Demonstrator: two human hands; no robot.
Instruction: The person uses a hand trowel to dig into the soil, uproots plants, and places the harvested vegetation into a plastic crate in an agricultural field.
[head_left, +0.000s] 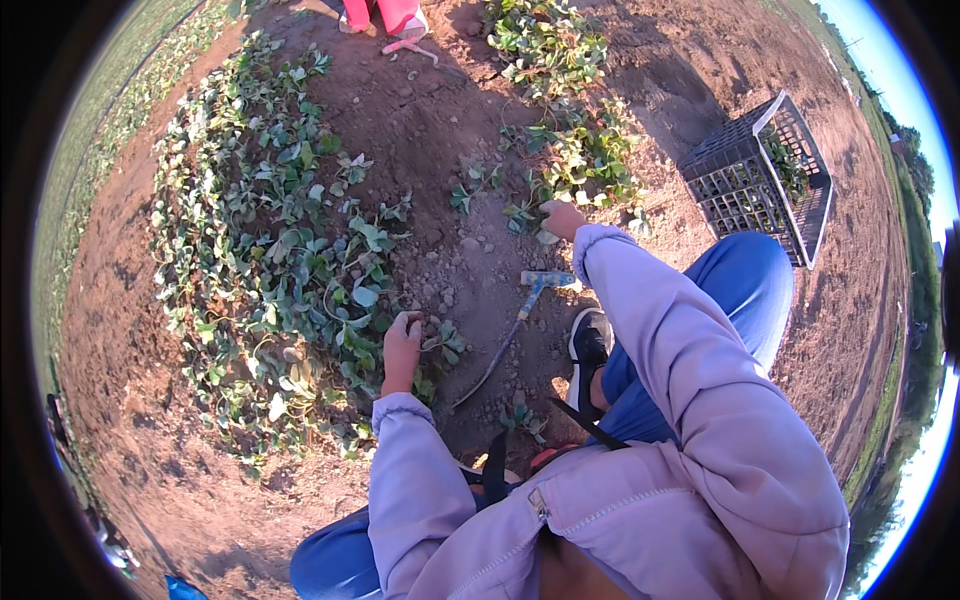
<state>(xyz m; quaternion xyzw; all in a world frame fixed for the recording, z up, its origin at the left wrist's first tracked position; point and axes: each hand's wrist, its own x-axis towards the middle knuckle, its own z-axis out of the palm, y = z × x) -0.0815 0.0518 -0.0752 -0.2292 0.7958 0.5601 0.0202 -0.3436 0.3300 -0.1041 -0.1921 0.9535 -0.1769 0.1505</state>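
Note:
My left hand (403, 351) is at the right edge of a wide heap of leafy green plants (277, 247), its fingers curled near some leaves; whether it holds a stem is not clear. My right hand (562, 220) reaches to the near end of a second, narrower strip of plants (585, 150), with its fingertips down among the leaves, so its grip is hidden. On the soil between my hands and my shoe lies a hand tool (529, 300) with a T-shaped, patterned handle and a thin curved metal shaft. A few small sprigs (525, 420) lie on the ground nearer to me.
A black plastic crate (739, 187) with leafy plants inside lies tipped on its side at the right. Another person in pink trousers (380, 13) is at the top, beside a pink-handled tool (412, 49). My black shoe (589, 352) rests just right of the curved tool. Loose clods cover the soil.

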